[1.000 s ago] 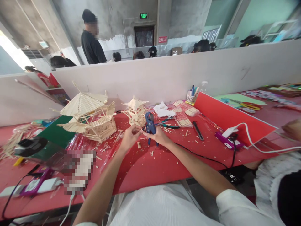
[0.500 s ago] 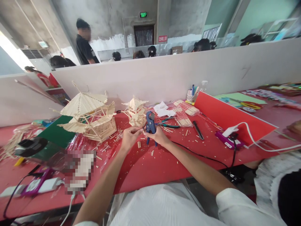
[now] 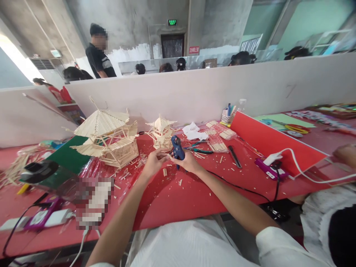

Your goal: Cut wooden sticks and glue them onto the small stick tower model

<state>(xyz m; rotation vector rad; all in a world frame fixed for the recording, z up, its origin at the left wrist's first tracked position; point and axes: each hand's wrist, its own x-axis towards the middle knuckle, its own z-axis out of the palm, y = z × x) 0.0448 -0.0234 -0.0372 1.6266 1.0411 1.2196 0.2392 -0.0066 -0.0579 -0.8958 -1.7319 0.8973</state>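
Observation:
In my right hand [image 3: 189,162] is a blue cutter [image 3: 178,152], the fingers wrapped round its handles, which are squeezed together. My left hand [image 3: 154,163] is just left of it, with thumb and fingertips pinched on what looks like a short, thin wooden stick, mostly hidden by the fingers. Behind the hands stands a small pavilion model [image 3: 160,133] of pale sticks. A larger stick pavilion [image 3: 107,137] with a sloping slatted roof is farther left. Cut stick pieces [image 3: 165,172] and chips lie on the red table [image 3: 178,200] below my hands.
Pliers [image 3: 201,151], a black craft knife [image 3: 235,157], white tissue [image 3: 194,131] and bundled sticks [image 3: 217,139] lie to the right. A red board [image 3: 272,141] leans beside a purple power strip [image 3: 271,170]. At left are a clear bottle [image 3: 52,181] and another power strip [image 3: 44,213]. A white partition [image 3: 194,92] runs behind.
The cutter's handles, spread apart before, are now squeezed together in my right hand. Both hands stay in nearly the same place; the view has shifted slightly.

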